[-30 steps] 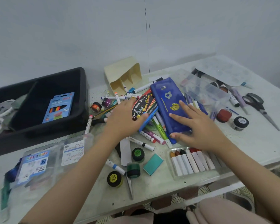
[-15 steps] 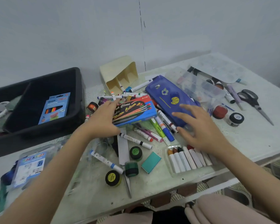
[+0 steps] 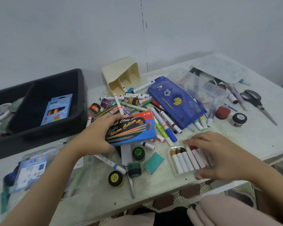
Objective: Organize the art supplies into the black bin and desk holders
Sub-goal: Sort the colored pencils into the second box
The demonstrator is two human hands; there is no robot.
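Around watercolour box [image 3: 134,128], left hand [image 3: 95,137].

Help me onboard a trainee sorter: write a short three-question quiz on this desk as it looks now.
1. True or false: the left hand grips the water colour box.
2. The neon pencil box lies: A inside the black bin, B beside it, C under it.
3. Fill in: the cream desk holder is not upright; it lies ____.
Key: 1 true; 2 A; 3 on its side.
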